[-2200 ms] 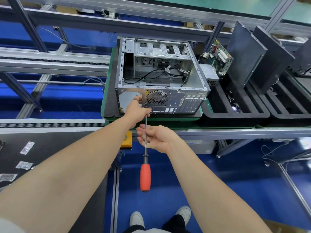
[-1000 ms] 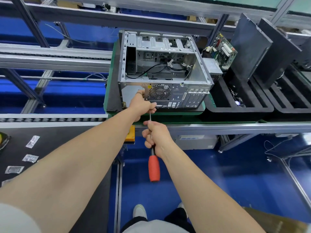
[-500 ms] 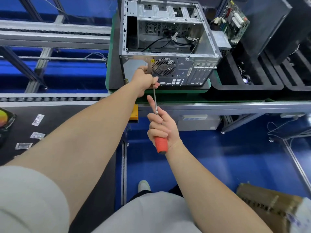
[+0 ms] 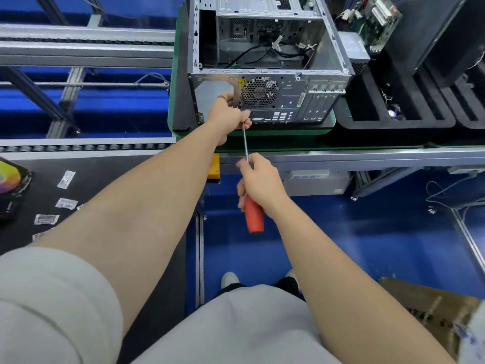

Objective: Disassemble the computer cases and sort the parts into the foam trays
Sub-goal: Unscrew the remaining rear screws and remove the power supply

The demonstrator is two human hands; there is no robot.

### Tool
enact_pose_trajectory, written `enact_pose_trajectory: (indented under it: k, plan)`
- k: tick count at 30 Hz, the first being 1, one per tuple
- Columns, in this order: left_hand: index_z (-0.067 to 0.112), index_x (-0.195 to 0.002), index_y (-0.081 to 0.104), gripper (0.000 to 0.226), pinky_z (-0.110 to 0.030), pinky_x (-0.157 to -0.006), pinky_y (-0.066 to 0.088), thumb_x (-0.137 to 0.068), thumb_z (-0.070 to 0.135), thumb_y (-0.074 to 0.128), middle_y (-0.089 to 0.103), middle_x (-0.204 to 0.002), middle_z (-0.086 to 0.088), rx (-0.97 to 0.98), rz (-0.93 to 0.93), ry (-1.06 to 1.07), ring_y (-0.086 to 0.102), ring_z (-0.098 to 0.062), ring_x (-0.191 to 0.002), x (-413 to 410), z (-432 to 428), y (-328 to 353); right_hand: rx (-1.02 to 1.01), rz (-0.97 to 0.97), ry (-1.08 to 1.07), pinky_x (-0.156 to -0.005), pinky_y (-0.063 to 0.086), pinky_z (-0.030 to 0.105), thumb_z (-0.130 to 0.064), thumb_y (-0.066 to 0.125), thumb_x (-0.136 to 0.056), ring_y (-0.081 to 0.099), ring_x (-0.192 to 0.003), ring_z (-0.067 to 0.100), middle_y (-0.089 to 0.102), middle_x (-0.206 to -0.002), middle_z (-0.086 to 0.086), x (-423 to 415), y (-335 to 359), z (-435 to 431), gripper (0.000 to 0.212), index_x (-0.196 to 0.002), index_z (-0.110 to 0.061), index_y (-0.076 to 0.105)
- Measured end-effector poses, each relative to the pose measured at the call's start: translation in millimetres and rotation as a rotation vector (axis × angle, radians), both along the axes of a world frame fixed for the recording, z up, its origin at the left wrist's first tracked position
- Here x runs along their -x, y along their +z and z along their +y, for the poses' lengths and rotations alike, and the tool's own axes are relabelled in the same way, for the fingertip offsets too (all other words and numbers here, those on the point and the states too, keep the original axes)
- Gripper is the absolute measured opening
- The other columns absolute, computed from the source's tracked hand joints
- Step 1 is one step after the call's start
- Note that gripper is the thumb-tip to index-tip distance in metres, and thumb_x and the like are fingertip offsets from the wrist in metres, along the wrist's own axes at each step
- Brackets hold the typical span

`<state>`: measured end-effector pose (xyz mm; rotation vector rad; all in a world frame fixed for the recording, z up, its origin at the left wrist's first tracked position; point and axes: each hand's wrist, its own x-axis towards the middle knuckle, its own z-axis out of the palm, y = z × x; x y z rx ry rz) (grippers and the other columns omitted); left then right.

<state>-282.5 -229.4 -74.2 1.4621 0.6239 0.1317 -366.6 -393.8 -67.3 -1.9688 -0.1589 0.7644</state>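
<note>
An open grey computer case (image 4: 267, 74) stands on a green pallet (image 4: 252, 134), its rear panel with fan grille facing me. My left hand (image 4: 227, 115) grips the rear panel's left part beside the fan grille and pinches the upper shaft of a long screwdriver (image 4: 248, 174). My right hand (image 4: 258, 185) grips the screwdriver where the shaft meets its red handle. The tip is hidden behind my left hand. To the right, a black foam tray (image 4: 399, 111) holds a green motherboard (image 4: 378, 19) and a grey power supply (image 4: 353, 52).
A second black foam tray (image 4: 467, 106) sits far right with dark panels standing in it. A conveyor frame rail (image 4: 367, 155) runs in front of the pallet. Small packets (image 4: 67, 178) lie on the black belt at left. A cardboard box (image 4: 430, 311) sits on the blue floor.
My right hand slid down the screwdriver shaft onto the red handle and closed round it. The view tilted downward, bringing the case closer to the top edge. My left hand stayed on the rear panel.
</note>
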Motion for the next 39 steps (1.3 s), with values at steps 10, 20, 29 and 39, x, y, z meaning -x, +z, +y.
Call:
enact_pose_trajectory:
  k: [10,20,29,39]
  plan:
    - [0.003,-0.139,0.047,0.046,-0.029,-0.071,0.059,-0.096,-0.009,0.060,0.051,-0.139,-0.018,0.082,-0.001,-0.019,0.068,-0.030,-0.083,-0.5,5.4,3.2,-1.080,1.051,-0.247,-0.031,0.036,0.021,-0.023,0.036,-0.114,0.039,-0.034,0.008,0.056,-0.066,0.002,-0.1,0.1,-12.3,0.028,-0.112,-0.009,0.060]
    - [0.007,-0.141,0.047,0.063,-0.036,-0.081,0.062,-0.087,-0.021,0.063,0.050,-0.141,-0.014,0.057,-0.030,-0.055,0.067,-0.034,-0.094,9.1,1.7,1.7,0.115,0.032,-0.281,-0.048,0.051,0.028,-0.025,0.051,-0.108,0.059,-0.051,0.017,0.078,-0.079,0.002,4.3,-9.3,9.5,0.007,-0.108,-0.028,0.059]
    - [0.004,-0.144,0.045,0.059,-0.028,-0.074,0.061,-0.092,-0.019,0.058,0.047,-0.143,-0.014,0.155,-0.030,-0.035,0.070,-0.033,-0.092,4.9,7.3,6.4,-0.901,0.910,-0.268,-0.042,0.045,0.021,-0.025,0.053,-0.102,0.051,-0.047,0.009,0.066,-0.077,0.002,-9.6,-9.1,-16.0,0.024,-0.114,-0.008,0.066]
    - [0.014,-0.142,0.049,0.063,-0.036,-0.083,0.063,-0.088,-0.016,0.064,0.051,-0.135,-0.006,-0.025,0.007,-0.117,0.067,-0.028,-0.100,5.4,11.9,6.3,-0.424,0.526,-0.284,-0.045,0.045,0.024,-0.020,0.054,-0.109,0.051,-0.047,0.012,0.076,-0.077,0.004,-8.4,-11.4,-3.0,0.019,-0.116,-0.009,0.067]
